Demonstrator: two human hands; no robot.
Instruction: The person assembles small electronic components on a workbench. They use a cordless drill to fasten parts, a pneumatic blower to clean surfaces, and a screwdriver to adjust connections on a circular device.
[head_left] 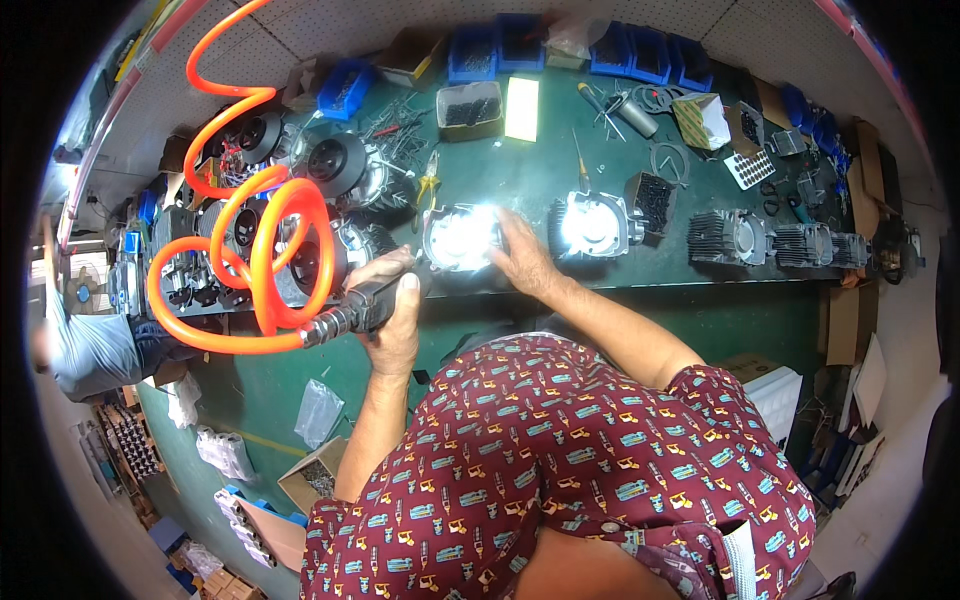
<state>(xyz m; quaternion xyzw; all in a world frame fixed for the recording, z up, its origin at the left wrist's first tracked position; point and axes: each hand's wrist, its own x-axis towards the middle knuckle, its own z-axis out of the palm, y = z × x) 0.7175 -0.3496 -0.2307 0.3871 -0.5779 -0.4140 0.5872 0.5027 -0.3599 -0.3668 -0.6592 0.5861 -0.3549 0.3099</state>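
Observation:
My left hand [393,318] is wrapped around a dark air tool [368,304] fed by a coiled orange hose [262,255]. The tool's front end is close to the left side of a metal motor housing [455,238] at the bench's near edge. Glare hides much of that housing. With its thumb and fingers, my right hand [527,258] grips the housing's right side. Just right of that hand sits a second metal housing [592,225], also brightly lit. A screwdriver [581,165] lies behind it, and yellow-handled pliers [428,182] lie behind the first housing.
Motors with black round parts [338,165] crowd the bench's left. Finned housings [728,238] line the right. Blue bins [473,55] and a box of dark screws [470,110] stand at the back; another small box [652,200] is nearer. A person's sleeve [95,355] shows far left.

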